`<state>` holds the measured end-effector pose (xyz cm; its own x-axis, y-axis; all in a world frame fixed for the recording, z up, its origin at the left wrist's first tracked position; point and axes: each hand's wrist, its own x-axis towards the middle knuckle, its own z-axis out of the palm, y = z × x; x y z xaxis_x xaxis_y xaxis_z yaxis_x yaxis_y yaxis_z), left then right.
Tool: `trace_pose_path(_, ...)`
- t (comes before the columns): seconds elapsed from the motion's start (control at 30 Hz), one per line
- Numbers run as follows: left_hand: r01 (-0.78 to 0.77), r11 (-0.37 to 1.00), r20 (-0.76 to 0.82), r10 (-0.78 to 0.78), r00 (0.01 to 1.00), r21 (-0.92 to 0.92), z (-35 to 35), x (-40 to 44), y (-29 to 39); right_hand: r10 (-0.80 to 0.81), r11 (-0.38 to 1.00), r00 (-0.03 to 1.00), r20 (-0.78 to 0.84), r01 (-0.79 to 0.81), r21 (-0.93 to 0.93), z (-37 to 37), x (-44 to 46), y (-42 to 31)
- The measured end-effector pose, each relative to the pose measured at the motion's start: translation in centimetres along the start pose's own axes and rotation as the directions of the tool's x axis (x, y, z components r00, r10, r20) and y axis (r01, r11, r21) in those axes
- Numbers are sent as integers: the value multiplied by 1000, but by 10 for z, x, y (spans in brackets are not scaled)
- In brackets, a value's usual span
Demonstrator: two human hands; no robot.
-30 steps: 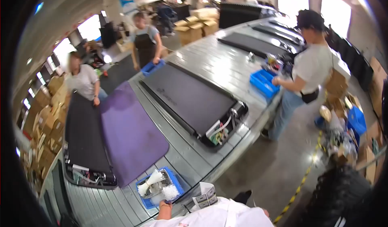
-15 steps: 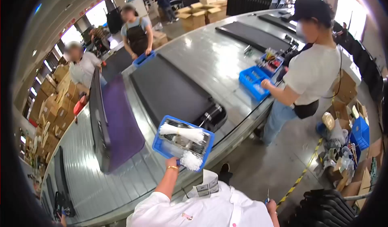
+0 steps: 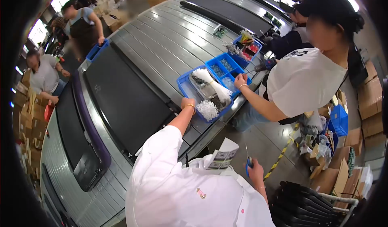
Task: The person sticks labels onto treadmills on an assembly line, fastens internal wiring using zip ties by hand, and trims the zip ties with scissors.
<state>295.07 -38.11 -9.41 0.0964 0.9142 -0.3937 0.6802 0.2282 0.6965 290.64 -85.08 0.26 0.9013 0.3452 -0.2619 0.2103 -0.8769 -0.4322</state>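
My left hand (image 3: 188, 103) is closed on the near left edge of a blue plastic bin (image 3: 182, 83). In this bin lie a bundle of long white strips (image 3: 214, 83) that look like cable ties, a heap of small white pieces (image 3: 207, 110) and a clear bag with dark contents. The bin is at the conveyor's near edge, up against a blue compartment tray (image 3: 223, 68). Down at my side, away from the conveyor, my right hand (image 3: 255, 171) is wrapped around the blue handles of scissors (image 3: 248, 162), blades pointing up.
Dark flat suitcase-like panels (image 3: 129, 89) lie along the slatted metal conveyor (image 3: 161, 37). A co-worker in a white shirt (image 3: 309, 79) stands at right, one hand at the compartment tray. More people work across the conveyor. Cartons, bags and stacked black parts (image 3: 303, 207) stand on the floor at right.
My left hand has carried the blue bin rightward along the conveyor to the compartment tray. My view has turned and moved closer to the co-worker. The scissors remain in my right hand.
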Motion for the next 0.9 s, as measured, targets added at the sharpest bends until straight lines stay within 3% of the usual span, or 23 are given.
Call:
trace_pose_path(0.03,10,1000,20,-11,1000,18,11,3,-3,-15,999,1000,18,16,-42,-5,17,-16)
trace_pose_path(0.1,260,948,96,-246,965,-181,30,19,-7,-18,996,999,37,21,-83,-9,50,-45)
trace_pose_path(0.13,382,883,141,-356,924,-274,38,29,-10,-107,993,993,55,109,-49,-12,64,-58)
trace_pose_path(0.17,391,880,141,-366,920,-270,48,37,-20,-202,979,977,72,204,-13,-11,81,-73)
trace_pose_path(0.23,180,983,41,-179,983,-25,61,44,-46,-227,973,969,98,231,-27,0,119,-102)
trace_pose_path(0.33,206,978,86,-207,975,18,63,32,-52,-413,905,903,121,422,-60,1,170,-167)
trace_pose_path(0.37,291,936,227,-244,943,-201,52,25,-49,-507,850,855,114,517,-96,5,190,-188)
trace_pose_path(0.43,493,673,484,-224,846,-552,20,3,-49,-646,715,746,162,666,-212,15,226,-227)
trace_pose_path(0.47,507,658,472,-252,845,-557,3,-4,-50,-694,631,690,208,721,-286,21,241,-246)
trace_pose_path(0.53,317,809,435,-85,896,-494,-29,-13,-49,-764,482,574,295,811,-332,43,266,-270)
trace_pose_path(0.57,208,867,428,6,904,-453,-38,-13,-51,-767,471,561,313,822,-319,60,277,-277)
trace_pose_path(0.6,220,865,423,-10,906,-451,-41,-7,-58,-779,417,536,325,830,-369,78,286,-282)
trace_pose_path(0.67,-192,927,228,273,935,-321,-42,11,-70,-783,365,516,347,834,-414,96,294,-292)
trace_pose_path(0.73,-377,875,109,425,898,-303,-44,33,-58,-902,330,404,154,874,-356,99,294,-298)
trace_pose_path(0.77,-414,869,98,453,886,-270,-44,49,-52,-894,342,418,164,871,-352,95,294,-298)
trace_pose_path(0.87,-401,884,222,452,864,-241,-53,59,-23,-846,529,518,127,846,64,61,255,-287)
trace_pose_path(0.9,-366,901,244,419,874,-234,-52,50,-30,-832,546,530,162,834,73,54,241,-271)
